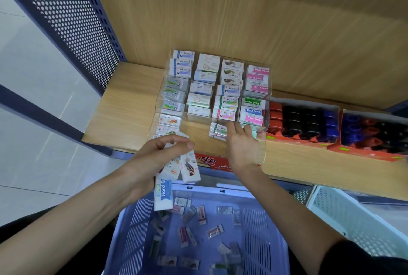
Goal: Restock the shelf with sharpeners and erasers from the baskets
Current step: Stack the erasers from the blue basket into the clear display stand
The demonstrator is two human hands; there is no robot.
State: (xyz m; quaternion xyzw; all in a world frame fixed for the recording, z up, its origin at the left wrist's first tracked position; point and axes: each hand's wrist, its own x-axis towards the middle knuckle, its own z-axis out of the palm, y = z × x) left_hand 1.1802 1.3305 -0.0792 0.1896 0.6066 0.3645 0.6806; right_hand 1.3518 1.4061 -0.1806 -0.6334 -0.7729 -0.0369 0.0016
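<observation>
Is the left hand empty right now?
No, the left hand grips several erasers above the blue basket.

2 baskets (254, 219) (344, 213), 2 sharpener boxes (298, 143) (364, 153), 2 hands (154, 155) (242, 148).

Side panel (72, 20): dark blue perforated metal, upright at the left.
Frame bar (39, 107): dark blue, slanting across below the panel.
Floor (33, 142): pale glossy tiles, thin dark joints.
Back board (242, 9): light wood grain, filling the top.
Clear rack (195, 130): transparent plastic, stepped tiers, four columns.
Red card (209, 161): at the rack's front, white Japanese print, partly hidden.
Red cartons (298, 142): two, open-topped, side by side, right of the rack.
</observation>
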